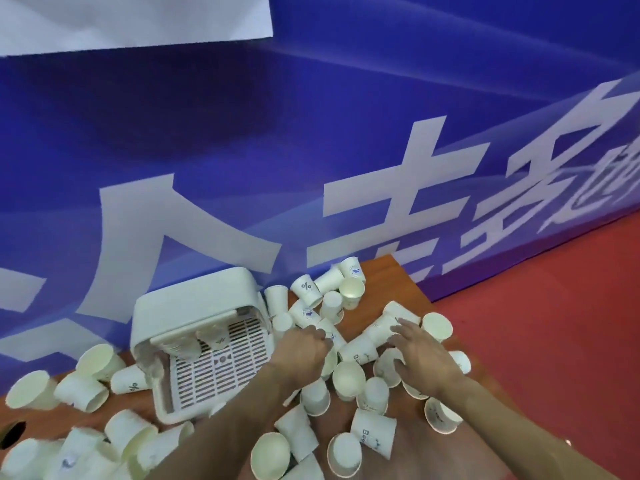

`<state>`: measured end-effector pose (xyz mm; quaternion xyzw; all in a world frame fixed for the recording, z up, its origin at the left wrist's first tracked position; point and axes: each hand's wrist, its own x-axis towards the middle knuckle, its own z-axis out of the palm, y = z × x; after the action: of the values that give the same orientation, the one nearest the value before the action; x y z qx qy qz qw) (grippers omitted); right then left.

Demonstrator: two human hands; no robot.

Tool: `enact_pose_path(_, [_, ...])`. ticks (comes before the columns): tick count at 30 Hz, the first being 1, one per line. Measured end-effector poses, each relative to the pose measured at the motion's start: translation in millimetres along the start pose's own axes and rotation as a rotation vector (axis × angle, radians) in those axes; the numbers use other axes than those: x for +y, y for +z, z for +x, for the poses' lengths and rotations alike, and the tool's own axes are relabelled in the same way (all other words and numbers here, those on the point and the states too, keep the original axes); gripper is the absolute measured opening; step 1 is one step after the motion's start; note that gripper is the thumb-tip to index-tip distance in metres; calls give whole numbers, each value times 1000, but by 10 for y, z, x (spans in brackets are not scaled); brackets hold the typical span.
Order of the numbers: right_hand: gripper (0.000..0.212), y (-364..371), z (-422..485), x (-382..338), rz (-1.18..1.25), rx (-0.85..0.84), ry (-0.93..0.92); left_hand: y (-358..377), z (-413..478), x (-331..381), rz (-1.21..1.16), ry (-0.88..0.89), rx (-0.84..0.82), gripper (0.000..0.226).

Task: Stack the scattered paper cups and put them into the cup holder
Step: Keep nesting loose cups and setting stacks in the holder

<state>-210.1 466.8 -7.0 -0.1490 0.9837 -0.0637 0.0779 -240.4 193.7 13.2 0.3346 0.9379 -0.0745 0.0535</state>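
Head view, both bare hands over a brown table [398, 271] covered in scattered white paper cups [348, 375]. Left hand [304, 344] is curled into a loose fist around a lying cup [332, 332] just right of the cup holder; fingers wrap it, only the cup's end pokes out. Right hand [420, 355] is spread, palm down, fingers apart, resting on a row of nested cups [379, 332] lying on its side; contact yes, real grasp cannot tell.

Cup holder [201, 334], a white plastic box, sits at the back left of the table against a blue banner [311, 133] with big white characters. Its slotted tray [221, 372] sticks out toward the camera. A few cups already sit inside under the hood, blurred, count unclear.

Loose cups everywhere: a cluster at the far edge behind the hands, several lying or mouth-up between and below the forearms, another heap left of the holder and along the near left corner. Some cups show small printed marks. Red floor [554, 306] to the right of the table
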Motion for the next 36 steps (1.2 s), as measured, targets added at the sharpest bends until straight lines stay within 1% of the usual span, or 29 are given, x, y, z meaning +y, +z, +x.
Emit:
enact_pose_path(2, [47, 126, 22, 128, 22, -15, -64, 133, 125, 181, -13, -23, -51, 22])
enact_pose_path(6, [48, 352, 126, 196, 63, -54, -175, 328, 222, 378, -67, -96, -101, 22])
enact_pose_path(8, [46, 447, 207, 149, 85, -71, -216, 401, 222, 394, -64, -113, -105, 24])
enact_pose_path(12, [46, 624, 316, -10, 103, -131, -287, 464, 244, 334, -78, -175, -132, 19])
enact_pose_path(17, [48, 771, 323, -227, 65, -154, -365, 563, 249, 258, -81, -228, -204, 19])
enact_pose_path(22, [50, 840, 286, -318, -60, -194, -367, 599, 237, 326, -80, -194, -244, 15])
enact_pose_path(25, [37, 874, 295, -319, -143, -152, -389, 662, 243, 352, -66, -182, -246, 11])
enact_pose_path(28, [26, 942, 298, -303, -136, -104, -404, 727, 253, 372, -78, -182, -214, 15])
enact_pose_path(31, [17, 1003, 302, -293, -141, -67, -384, 777, 264, 397, -95, -236, -204, 19])
enact_pose_path(36, [11, 1076, 272, -279, -127, -24, -382, 823, 240, 441, -85, -247, -170, 21])
